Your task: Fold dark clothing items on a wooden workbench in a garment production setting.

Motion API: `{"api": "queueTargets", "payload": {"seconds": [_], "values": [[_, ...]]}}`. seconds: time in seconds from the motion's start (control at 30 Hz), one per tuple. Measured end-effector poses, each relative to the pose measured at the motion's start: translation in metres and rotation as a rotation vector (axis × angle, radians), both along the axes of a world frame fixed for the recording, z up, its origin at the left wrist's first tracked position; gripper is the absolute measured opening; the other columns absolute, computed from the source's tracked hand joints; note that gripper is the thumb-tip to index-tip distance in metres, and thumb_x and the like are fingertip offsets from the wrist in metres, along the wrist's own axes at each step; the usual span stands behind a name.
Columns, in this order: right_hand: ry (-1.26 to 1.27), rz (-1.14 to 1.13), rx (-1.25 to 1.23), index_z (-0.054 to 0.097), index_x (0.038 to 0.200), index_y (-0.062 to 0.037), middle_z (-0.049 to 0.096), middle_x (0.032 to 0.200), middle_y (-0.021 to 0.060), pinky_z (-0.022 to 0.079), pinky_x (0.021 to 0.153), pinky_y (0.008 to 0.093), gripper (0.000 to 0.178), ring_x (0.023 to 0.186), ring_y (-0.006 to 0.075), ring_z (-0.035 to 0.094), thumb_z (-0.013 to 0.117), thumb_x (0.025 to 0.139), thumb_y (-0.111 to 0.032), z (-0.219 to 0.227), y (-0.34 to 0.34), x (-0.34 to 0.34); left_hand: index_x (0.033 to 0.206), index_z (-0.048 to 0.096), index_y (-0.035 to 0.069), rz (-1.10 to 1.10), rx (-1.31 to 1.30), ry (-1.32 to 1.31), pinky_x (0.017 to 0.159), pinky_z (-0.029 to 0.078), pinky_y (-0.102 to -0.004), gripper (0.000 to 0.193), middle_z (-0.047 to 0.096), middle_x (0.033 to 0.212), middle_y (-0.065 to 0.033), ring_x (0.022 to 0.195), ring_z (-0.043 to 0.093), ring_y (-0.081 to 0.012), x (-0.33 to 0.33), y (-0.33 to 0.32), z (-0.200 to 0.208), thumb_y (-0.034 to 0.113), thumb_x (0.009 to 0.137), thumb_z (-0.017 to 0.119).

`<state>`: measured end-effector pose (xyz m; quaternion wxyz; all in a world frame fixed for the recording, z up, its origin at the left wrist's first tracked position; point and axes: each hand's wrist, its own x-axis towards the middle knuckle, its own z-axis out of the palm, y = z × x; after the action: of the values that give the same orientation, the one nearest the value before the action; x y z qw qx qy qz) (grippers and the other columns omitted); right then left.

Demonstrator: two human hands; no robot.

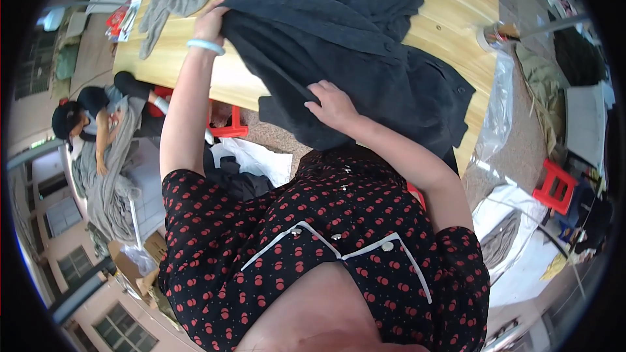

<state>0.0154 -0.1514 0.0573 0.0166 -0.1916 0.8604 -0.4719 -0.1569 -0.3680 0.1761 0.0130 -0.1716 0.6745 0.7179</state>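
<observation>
A dark, nearly black buttoned garment (339, 45) is spread over the wooden table (456, 19) and hangs over its near edge towards me. My left hand (210, 25), with a pale bracelet at the wrist, is closed on the garment's left edge and holds it raised and stretched. Its fingertips are partly hidden by the cloth. My right hand (331, 105) lies on the near part of the same garment, fingers extended and slightly apart. Buttons show along the garment's right side.
A grey knit garment (176, 0) lies at the table's far left. A container of small tools (492, 36) stands at the right edge beside clear plastic (497, 111). Red stools (555, 187) are on both sides. At left, another person (91, 114) handles grey cloth.
</observation>
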Motion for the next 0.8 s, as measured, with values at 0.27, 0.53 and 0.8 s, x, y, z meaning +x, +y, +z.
{"api": "queueTargets", "payload": {"seconds": [0.27, 0.53, 0.8], "values": [[-0.573, 0.114, 0.28, 0.057, 0.086, -0.0021, 0.058, 0.083, 0.0165, 0.043, 0.071, 0.0394, 0.025, 0.083, 0.0327, 0.054, 0.057, 0.068, -0.02, -0.08, 0.098, 0.081, 0.102, 0.051, -0.004, 0.134, 0.113, -0.014, 0.082, 0.043, -0.0312, 0.025, 0.055, 0.097, -0.0158, 0.091, 0.053, -0.0236, -0.027, -0.032, -0.043, 0.0, 0.079, 0.041], [-0.719, -0.192, 0.292, 0.053, 0.083, -0.0035, 0.056, 0.076, 0.0177, 0.043, 0.067, 0.04, 0.017, 0.078, 0.033, 0.055, 0.057, 0.071, -0.014, -0.053, 0.183, 0.172, 0.105, 0.049, -0.006, 0.236, 0.08, -0.193, 0.084, 0.042, -0.0313, 0.028, 0.054, 0.104, -0.017, 0.094, 0.053, -0.0239, -0.044, -0.015, -0.079, 0.007, 0.082, 0.04], [-0.088, -0.507, 0.075, 0.054, 0.085, -0.0044, 0.054, 0.075, 0.0136, 0.044, 0.062, 0.0341, 0.011, 0.071, 0.0306, 0.054, 0.053, 0.075, -0.004, 0.08, 0.233, 0.07, 0.102, 0.053, -0.007, 0.23, -0.424, -0.133, 0.081, 0.043, -0.0319, 0.032, 0.055, 0.103, -0.0188, 0.092, 0.055, -0.0255, -0.051, -0.018, -0.088, 0.011, 0.077, 0.043]]}}
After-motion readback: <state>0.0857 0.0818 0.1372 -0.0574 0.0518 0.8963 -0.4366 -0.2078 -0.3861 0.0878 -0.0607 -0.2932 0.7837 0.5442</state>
